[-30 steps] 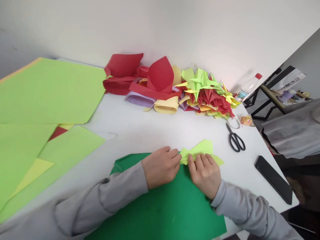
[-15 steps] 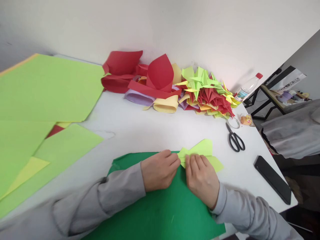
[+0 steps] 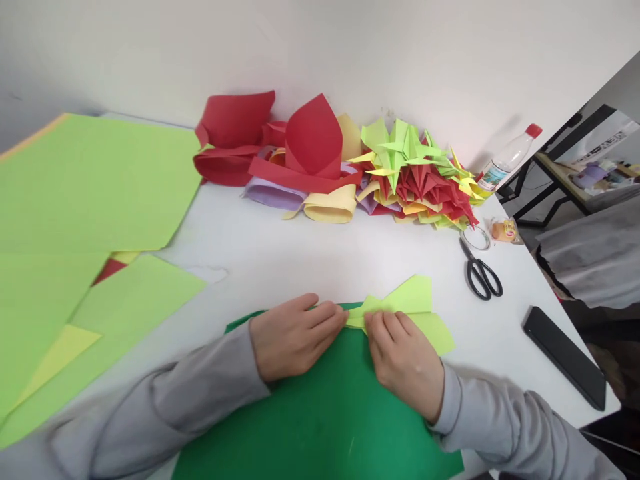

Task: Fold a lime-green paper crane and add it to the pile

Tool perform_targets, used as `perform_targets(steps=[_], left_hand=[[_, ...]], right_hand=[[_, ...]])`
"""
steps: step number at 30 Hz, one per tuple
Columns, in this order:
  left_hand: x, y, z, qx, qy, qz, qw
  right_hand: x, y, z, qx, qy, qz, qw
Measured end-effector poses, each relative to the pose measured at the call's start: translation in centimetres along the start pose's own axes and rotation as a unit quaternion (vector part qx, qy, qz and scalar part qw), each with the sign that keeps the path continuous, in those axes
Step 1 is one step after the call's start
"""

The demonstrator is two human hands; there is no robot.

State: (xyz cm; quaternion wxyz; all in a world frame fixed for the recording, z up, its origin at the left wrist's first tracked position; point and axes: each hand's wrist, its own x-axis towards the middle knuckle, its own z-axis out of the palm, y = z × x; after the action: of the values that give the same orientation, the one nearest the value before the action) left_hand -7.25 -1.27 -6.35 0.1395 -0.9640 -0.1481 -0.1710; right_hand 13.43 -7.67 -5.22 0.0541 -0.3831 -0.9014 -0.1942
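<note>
A partly folded light-green paper piece (image 3: pixel 406 308) lies at the far edge of a dark green sheet (image 3: pixel 330 420) on the white table (image 3: pixel 300 260). My left hand (image 3: pixel 293 337) has its fingers together, tips pressing the left end of the fold. My right hand (image 3: pixel 405 363) pinches the same folded piece from the right, fingers closed over its lower flap. Both hands meet at the fold's narrow middle.
Large light-green sheets (image 3: pixel 95 180) cover the left. Red, yellow and lilac paper curls (image 3: pixel 300 153) and a heap of folded paper figures (image 3: pixel 417 177) lie by the wall. Black scissors (image 3: pixel 483 273), a tape ring (image 3: pixel 476 237), a bottle (image 3: pixel 510 157) and a black phone (image 3: pixel 565 357) sit right.
My left hand has slid a little left and stretched flatter along the fold. My right hand stays pinched on the paper. The view has shifted slightly.
</note>
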Motion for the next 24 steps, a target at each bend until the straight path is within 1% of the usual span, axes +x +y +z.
perform_targets(steps=[5, 8, 13, 17, 21, 24], left_hand=[[0.3, 0.5, -0.6, -0.019, 0.004, 0.013, 1.0], [0.4, 0.5, -0.4, -0.025, 0.007, 0.025, 0.999], [0.2, 0.5, 0.6, -0.045, 0.049, 0.003, 0.998], [0.1, 0.7, 0.9, -0.05, 0.051, -0.017, 0.997], [0.0, 0.7, 0.8, -0.049, 0.046, -0.012, 0.998], [-0.5, 0.5, 0.6, -0.03, 0.06, -0.022, 0.997]], right_hand=[[0.0, 0.2, -0.2, 0.018, -0.014, -0.011, 1.0], [0.0, 0.2, -0.2, 0.016, -0.011, -0.023, 1.0], [0.0, 0.0, -0.1, 0.008, -0.013, -0.02, 1.0], [0.1, -0.1, -0.2, -0.003, -0.003, -0.021, 1.0], [0.2, -0.1, -0.4, -0.004, 0.007, -0.022, 1.0], [0.2, -0.2, -0.5, -0.008, 0.003, -0.018, 1.0]])
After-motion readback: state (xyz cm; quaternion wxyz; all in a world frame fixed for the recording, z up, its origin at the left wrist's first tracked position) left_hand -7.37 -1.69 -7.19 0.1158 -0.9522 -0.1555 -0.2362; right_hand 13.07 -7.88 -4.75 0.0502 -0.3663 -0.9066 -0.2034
